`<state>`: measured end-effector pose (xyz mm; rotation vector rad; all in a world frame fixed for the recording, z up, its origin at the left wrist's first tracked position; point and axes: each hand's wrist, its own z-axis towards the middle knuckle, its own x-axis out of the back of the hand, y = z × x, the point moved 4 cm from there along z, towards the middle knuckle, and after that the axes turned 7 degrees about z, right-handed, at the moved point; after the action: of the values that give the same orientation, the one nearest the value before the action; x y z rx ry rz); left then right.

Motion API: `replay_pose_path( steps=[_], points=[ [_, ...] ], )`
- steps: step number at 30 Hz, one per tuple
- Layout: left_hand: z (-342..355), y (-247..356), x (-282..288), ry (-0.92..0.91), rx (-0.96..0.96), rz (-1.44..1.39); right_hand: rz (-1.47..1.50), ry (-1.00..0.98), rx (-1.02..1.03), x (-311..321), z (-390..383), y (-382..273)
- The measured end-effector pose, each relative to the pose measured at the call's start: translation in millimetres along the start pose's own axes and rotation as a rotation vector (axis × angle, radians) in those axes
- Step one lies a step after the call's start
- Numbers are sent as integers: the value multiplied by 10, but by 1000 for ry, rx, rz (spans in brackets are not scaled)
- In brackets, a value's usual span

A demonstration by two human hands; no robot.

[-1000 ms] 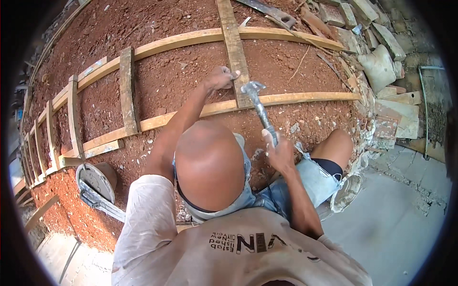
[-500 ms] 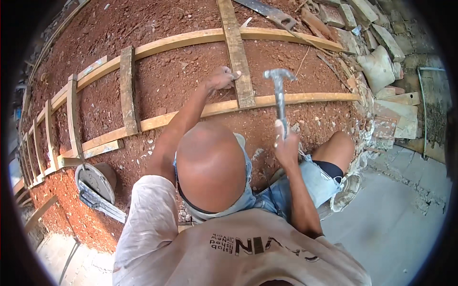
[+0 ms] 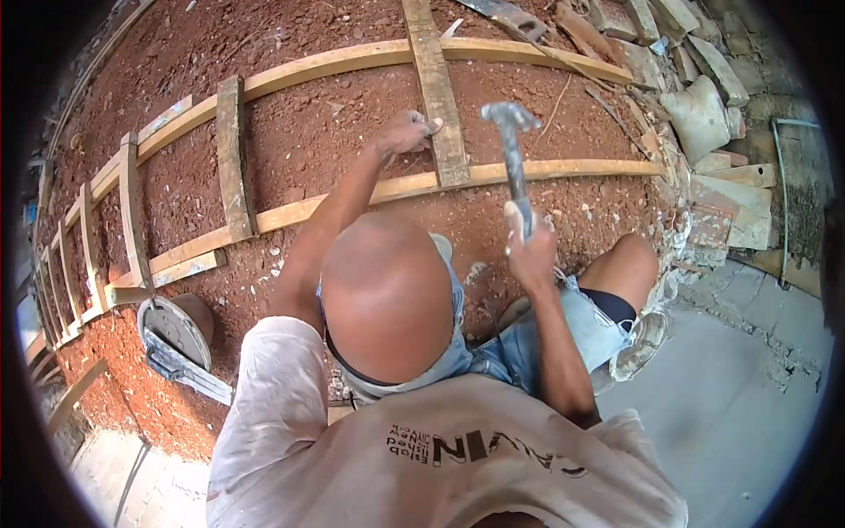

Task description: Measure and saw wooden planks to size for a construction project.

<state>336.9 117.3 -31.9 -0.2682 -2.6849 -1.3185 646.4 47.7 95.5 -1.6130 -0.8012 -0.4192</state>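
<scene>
My right hand (image 3: 532, 253) is closed round the handle of a claw hammer (image 3: 513, 163), whose head is raised over the soil, right of a wooden crosspiece (image 3: 433, 84). The hammer head is slightly blurred. Beyond my bent left knee, my left hand (image 3: 403, 134) has its fingers curled together at the left edge of that crosspiece, the thumb at the wood. What sits between those fingers, if anything, is too small to make out. The crosspiece lies across two long wooden rails (image 3: 563, 169) of a ladder-like frame on reddish soil.
More crosspieces (image 3: 231, 158) span the frame leftward. A bucket (image 3: 192, 327) with a grey-coated trowel-like tool (image 3: 185, 368) across it stands at left. At the far side lies a handsaw (image 3: 510, 19). Bricks, slabs and a pale sack (image 3: 700, 123) are piled at right, beside a grey floor (image 3: 713, 396).
The hammer and my right hand have moved slightly farther from my body, and the hammer head has turned a little. My left hand stays at the crosspiece. The whole view has shifted slightly.
</scene>
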Motion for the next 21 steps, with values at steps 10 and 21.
replay_pose_path(
  steps=[10, 21],
  points=[
    [117, -78, -5, -4, -30, -30, 397, -288, 427, 24, -182, -847],
    [-938, 2915, -77, 134, -684, 959, 204, -372, -57, -915, -226, 242]
  ],
)
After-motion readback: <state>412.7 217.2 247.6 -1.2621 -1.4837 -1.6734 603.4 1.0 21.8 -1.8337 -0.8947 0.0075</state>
